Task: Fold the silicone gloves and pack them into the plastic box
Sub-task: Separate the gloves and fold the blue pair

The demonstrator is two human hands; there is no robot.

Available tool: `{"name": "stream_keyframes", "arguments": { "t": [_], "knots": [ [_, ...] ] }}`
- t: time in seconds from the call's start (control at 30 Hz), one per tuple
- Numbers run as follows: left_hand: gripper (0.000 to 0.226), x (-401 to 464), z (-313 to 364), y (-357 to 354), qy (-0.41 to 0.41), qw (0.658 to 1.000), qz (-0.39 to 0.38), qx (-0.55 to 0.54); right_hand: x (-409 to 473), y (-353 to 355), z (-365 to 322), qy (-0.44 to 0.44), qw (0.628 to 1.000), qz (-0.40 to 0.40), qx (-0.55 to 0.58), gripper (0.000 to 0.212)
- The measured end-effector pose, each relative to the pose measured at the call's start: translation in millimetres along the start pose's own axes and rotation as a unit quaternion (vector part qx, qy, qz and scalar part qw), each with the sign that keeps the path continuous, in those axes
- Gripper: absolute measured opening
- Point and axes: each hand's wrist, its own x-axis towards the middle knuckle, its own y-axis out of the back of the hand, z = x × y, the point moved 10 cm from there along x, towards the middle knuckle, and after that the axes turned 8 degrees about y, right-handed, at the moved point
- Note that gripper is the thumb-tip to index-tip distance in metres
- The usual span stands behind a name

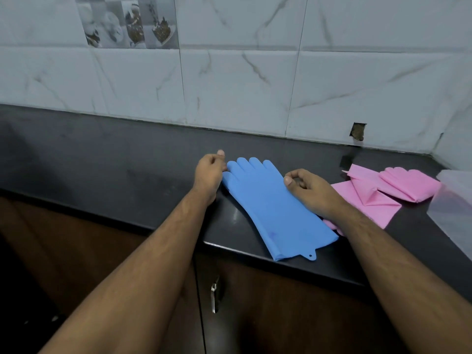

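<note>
Blue glove (273,208) flat on counter (102,159); left hand (209,172), right hand (306,190) touching edges

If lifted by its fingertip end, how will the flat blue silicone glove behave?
The blue silicone glove lies flat and thin, so it would probably droop limply. Its cuff overhangs the black countertop edge, so a push might slide it off.

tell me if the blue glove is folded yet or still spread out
Spread out: the blue glove lies flat at full length on the counter, fingers toward the wall.
</note>
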Motion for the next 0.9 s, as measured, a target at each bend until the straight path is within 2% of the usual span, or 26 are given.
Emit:
{"name": "stream_keyframes", "arguments": {
  "t": [0.1, 0.17, 0.33, 0.47, 0.77, 0.83, 0.9],
  "knots": [
    [0.029, -25.0, -0.4, 2.0, -0.037, 0.991, -0.009, 0.125, -16.6, 6.5, -2.1, 0.002, 1.0, -0.013, -0.012, 0.028],
    [0.03, -37.4, -0.5, 0.4, -0.047, 0.986, -0.028, 0.156, -26.8, 11.7, -3.5, 0.003, 0.999, -0.026, -0.024, 0.027],
    [0.045, -47.1, -3.6, -7.2, -0.047, 0.966, -0.07, 0.246, -46.9, 20.8, -4.6, 0.009, 0.998, -0.038, -0.046, 0.024],
    [0.048, -44.3, -4.5, -14.4, -0.047, 0.94, -0.059, 0.333, -48.9, 21.9, -1.0, 0.002, 0.998, -0.025, -0.053, 0.033],
    [0.029, -39.0, 1.0, 1.4, -0.074, 0.971, -0.015, 0.226, -43.6, 15.8, 11.5, -0.008, 0.999, -0.033, -0.006, 0.027],
    [0.031, -39.6, 2.1, -0.3, -0.073, 0.969, -0.018, 0.234, -43.9, 15.3, 11.1, -0.008, 0.999, -0.028, 0.021, 0.026],
    [0.044, -44.3, 8.9, -3.1, -0.096, 0.959, -0.014, 0.268, -43.9, 16.5, 9.5, -0.003, 0.999, -0.017, 0.042, 0.028]
  ]
}}
